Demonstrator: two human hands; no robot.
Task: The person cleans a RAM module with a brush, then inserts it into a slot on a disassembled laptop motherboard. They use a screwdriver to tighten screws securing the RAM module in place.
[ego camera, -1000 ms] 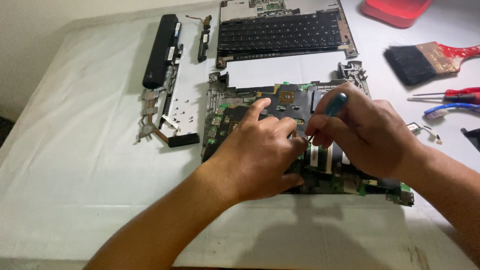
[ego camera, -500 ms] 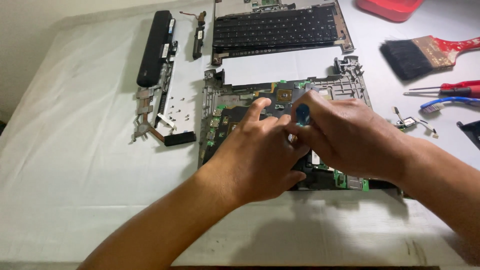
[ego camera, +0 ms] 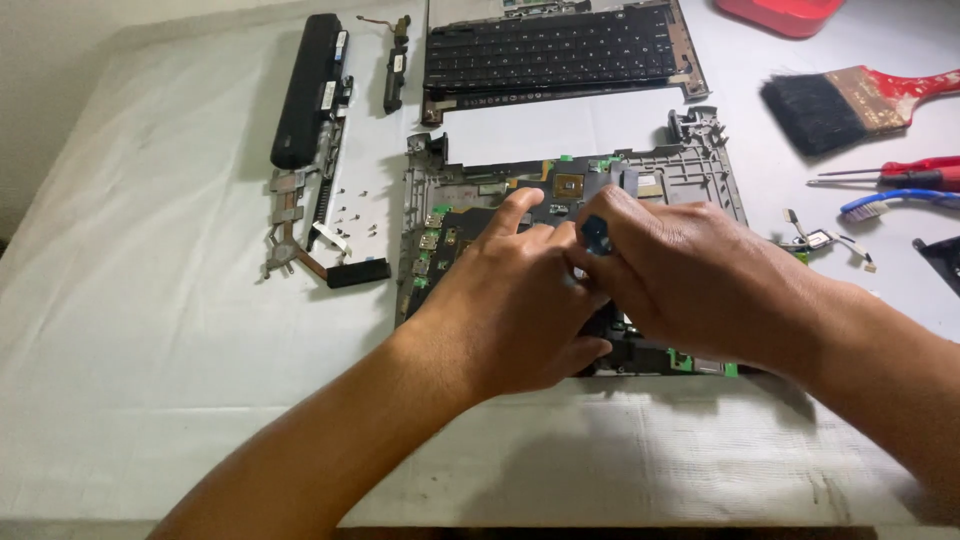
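An opened laptop base (ego camera: 690,170) with its green circuit board lies in the middle of the white-covered table. My left hand (ego camera: 505,300) rests on the board, forefinger stretched toward the chip area. My right hand (ego camera: 690,270) is closed around a small screwdriver with a blue handle (ego camera: 597,235), held upright over the board right beside my left fingers. The tip of the tool is hidden between my hands.
A detached keyboard panel (ego camera: 550,50) lies behind the base. At the left are a black battery (ego camera: 308,85), a heat sink with pipe (ego camera: 300,240) and several loose screws. At the right are a paintbrush (ego camera: 850,100), a red screwdriver (ego camera: 900,175), a blue toothbrush (ego camera: 895,203) and a red tray (ego camera: 790,15).
My right hand has turned over the board, so the blue handle now points up between my hands. The camera view has shifted slightly; my left hand stays on the board.
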